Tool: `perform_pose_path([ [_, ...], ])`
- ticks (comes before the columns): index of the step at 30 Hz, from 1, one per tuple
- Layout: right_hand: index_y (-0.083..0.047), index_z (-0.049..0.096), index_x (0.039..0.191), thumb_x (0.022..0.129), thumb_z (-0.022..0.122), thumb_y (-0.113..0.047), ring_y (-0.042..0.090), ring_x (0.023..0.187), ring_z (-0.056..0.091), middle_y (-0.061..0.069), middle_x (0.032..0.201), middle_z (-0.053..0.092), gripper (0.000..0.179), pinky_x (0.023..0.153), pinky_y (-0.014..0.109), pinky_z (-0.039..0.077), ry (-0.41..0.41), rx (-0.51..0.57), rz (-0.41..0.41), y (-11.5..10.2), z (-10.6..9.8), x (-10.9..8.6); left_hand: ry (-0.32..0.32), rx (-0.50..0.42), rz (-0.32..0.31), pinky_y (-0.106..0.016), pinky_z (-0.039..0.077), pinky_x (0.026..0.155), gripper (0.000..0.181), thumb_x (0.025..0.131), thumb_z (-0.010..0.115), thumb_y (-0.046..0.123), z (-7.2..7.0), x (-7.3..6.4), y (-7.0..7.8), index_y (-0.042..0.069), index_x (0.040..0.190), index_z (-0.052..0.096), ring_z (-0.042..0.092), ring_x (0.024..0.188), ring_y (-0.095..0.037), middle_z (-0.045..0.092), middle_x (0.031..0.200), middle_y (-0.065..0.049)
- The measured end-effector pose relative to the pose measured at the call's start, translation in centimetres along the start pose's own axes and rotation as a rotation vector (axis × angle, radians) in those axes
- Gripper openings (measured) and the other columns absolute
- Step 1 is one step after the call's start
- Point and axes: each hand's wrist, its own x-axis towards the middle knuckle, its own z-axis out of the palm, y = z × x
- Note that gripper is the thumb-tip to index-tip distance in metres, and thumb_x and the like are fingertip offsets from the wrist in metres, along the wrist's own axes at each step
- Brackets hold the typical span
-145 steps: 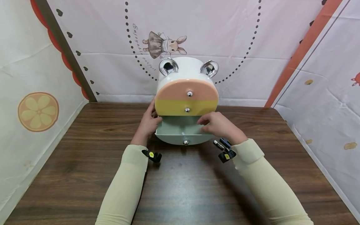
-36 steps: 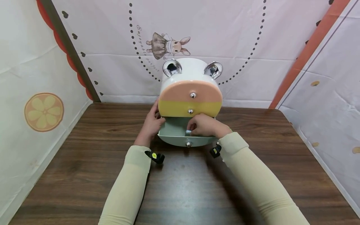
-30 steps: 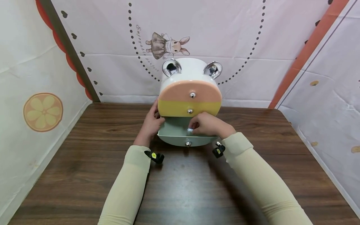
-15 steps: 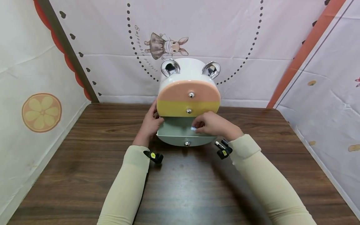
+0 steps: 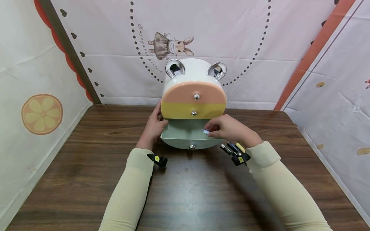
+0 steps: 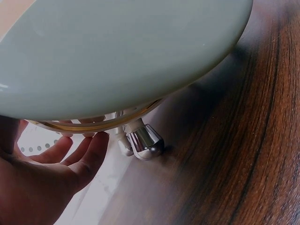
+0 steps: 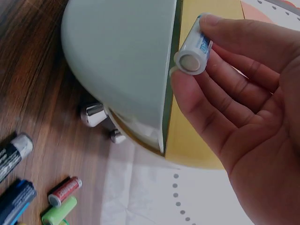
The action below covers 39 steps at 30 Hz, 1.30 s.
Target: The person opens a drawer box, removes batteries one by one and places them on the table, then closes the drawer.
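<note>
My right hand [image 5: 231, 130] pinches a white battery with blue print [image 7: 194, 49] between thumb and fingertip, over the right side of the pulled-out green drawer [image 5: 176, 143]. That drawer is the lowest of a small round-fronted cabinet [image 5: 185, 93], whose peach and yellow fronts above sit flush. With its fingers round the cabinet's left side, my left hand [image 5: 153, 128] steadies it; the thumb lies near the drawer's edge. In the left wrist view, the left fingertips [image 6: 98, 143] touch the rim below the green front. The drawer's rear floor is hidden.
Several batteries lie on the wooden table [image 5: 185, 186] beside the cabinet's right, under my right wrist: a dark one [image 7: 14, 152], a blue one [image 7: 18, 199], a red one [image 7: 65, 191] and a green one [image 7: 60, 211]. A printed cloth [image 5: 245, 38] hangs behind.
My right hand, seemingly without a battery at first, later pinches the white one lower in the drawer, then moves right with it. More table batteries show now. The left hand stays on the cabinet.
</note>
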Motion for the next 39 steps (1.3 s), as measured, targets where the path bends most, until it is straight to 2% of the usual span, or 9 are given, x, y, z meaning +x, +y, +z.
perform_pose_path([
  [2, -0.018, 0.072, 0.108, 0.088, 0.071, -0.023, 0.01, 0.093, 0.067, -0.005, 0.1, 0.072, 0.02, 0.081, 0.032, 0.054, -0.002, 0.01, 0.009, 0.0, -0.1, -0.4, -0.014, -0.008, -0.015, -0.048, 0.042, 0.095, 0.094, 0.088, 0.046, -0.009, 0.0, -0.4, 0.7, 0.053, 0.149, 0.012, 0.033, 0.142, -0.03, 0.031, 0.155, -0.005],
  [6, -0.019, 0.072, 0.109, 0.088, 0.071, -0.024, 0.011, 0.093, 0.066, -0.005, 0.099, 0.072, 0.022, 0.077, 0.032, 0.054, 0.01, 0.03, 0.022, 0.2, -0.3, -1.3, -0.025, -0.021, -0.037, -0.049, 0.042, 0.094, 0.093, 0.088, 0.045, -0.009, 0.0, -0.5, 0.9, 0.05, 0.151, 0.01, 0.031, 0.143, -0.03, 0.029, 0.156, -0.007],
  [9, -0.021, 0.072, 0.11, 0.088, 0.071, -0.024, 0.01, 0.091, 0.066, -0.006, 0.099, 0.072, 0.022, 0.076, 0.031, 0.054, 0.024, 0.055, 0.035, 0.4, -0.4, -2.0, -0.011, -0.016, -0.028, -0.048, 0.043, 0.093, 0.094, 0.088, 0.046, -0.009, 0.0, 0.0, 0.2, 0.055, 0.148, 0.013, 0.033, 0.142, -0.029, 0.031, 0.155, -0.006],
  [15, -0.018, 0.071, 0.109, 0.089, 0.07, -0.018, 0.011, 0.085, 0.066, -0.004, 0.097, 0.072, 0.021, 0.074, 0.031, 0.054, 0.041, 0.125, 0.047, 0.8, -0.5, -3.1, 0.001, -0.008, -0.008, -0.044, 0.044, 0.09, 0.094, 0.087, 0.047, -0.008, 0.0, 0.0, -0.1, 0.06, 0.144, 0.015, 0.035, 0.141, -0.029, 0.033, 0.153, -0.005],
  [19, -0.017, 0.071, 0.109, 0.089, 0.07, -0.017, 0.011, 0.087, 0.066, -0.003, 0.096, 0.072, 0.02, 0.077, 0.032, 0.054, 0.047, 0.154, 0.068, 1.2, -0.5, -3.9, -0.003, -0.008, 0.001, -0.044, 0.044, 0.09, 0.094, 0.087, 0.046, -0.009, 0.0, 0.1, -0.3, 0.058, 0.146, 0.014, 0.035, 0.141, -0.03, 0.033, 0.153, -0.007],
  [27, -0.015, 0.07, 0.111, 0.089, 0.07, -0.018, 0.011, 0.086, 0.067, -0.002, 0.096, 0.072, 0.023, 0.076, 0.031, 0.055, 0.06, 0.17, 0.055, 2.4, -0.4, -5.4, 0.0, -0.004, 0.002, -0.046, 0.044, 0.091, 0.094, 0.087, 0.047, -0.009, -0.1, 0.2, -0.3, 0.055, 0.148, 0.015, 0.036, 0.139, -0.031, 0.033, 0.153, -0.008],
  [33, -0.015, 0.07, 0.11, 0.088, 0.071, -0.016, 0.012, 0.085, 0.067, -0.001, 0.096, 0.072, 0.022, 0.074, 0.029, 0.055, 0.081, 0.161, 0.08, 3.1, -0.1, -6.3, 0.01, -0.004, 0.014, -0.045, 0.045, 0.091, 0.095, 0.086, 0.047, -0.009, 0.0, 0.2, -0.4, 0.057, 0.146, 0.016, 0.037, 0.139, -0.03, 0.036, 0.151, -0.007],
  [39, -0.015, 0.07, 0.11, 0.088, 0.071, -0.018, 0.013, 0.084, 0.066, 0.0, 0.096, 0.071, 0.022, 0.072, 0.027, 0.054, 0.088, 0.204, 0.108, 4.0, 0.5, -7.4, 0.008, -0.009, 0.009, -0.046, 0.044, 0.093, 0.095, 0.086, 0.048, -0.009, 0.1, 0.2, -0.4, 0.059, 0.145, 0.017, 0.037, 0.14, -0.029, 0.037, 0.15, -0.006],
])
